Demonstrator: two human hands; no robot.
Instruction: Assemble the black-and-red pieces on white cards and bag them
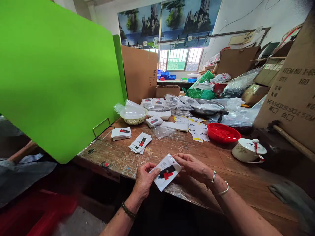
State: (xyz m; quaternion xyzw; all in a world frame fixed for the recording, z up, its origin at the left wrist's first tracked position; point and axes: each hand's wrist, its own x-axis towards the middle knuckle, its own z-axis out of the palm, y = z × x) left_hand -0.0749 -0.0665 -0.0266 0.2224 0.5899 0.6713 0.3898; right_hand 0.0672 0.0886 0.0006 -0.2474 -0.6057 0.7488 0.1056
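Observation:
A white printed card (pixel 165 173) with a black and red picture is held just over the table's front edge. My left hand (pixel 145 178) pinches its lower left side, thumb on top. At its upper right corner, the fingers of my right hand (pixel 193 165) are closed on it, partly hidden behind the card. Ahead on the table lie a loose pile of similar cards (pixel 140 143) and a squarer stack of cards (pixel 121 133). Farther back, a small bagged stack (pixel 154 121) rests beside a clear plastic bag (pixel 162 131).
A green panel (pixel 59 78) borders the table (pixel 209 186) on the left. A woven basket (pixel 134 119) holds plastic bags. To the right are a red bowl (pixel 223 132), a lidded cup (pixel 248 150) and a large cardboard box (pixel 287 85). A metal basin (pixel 206 106) stands behind.

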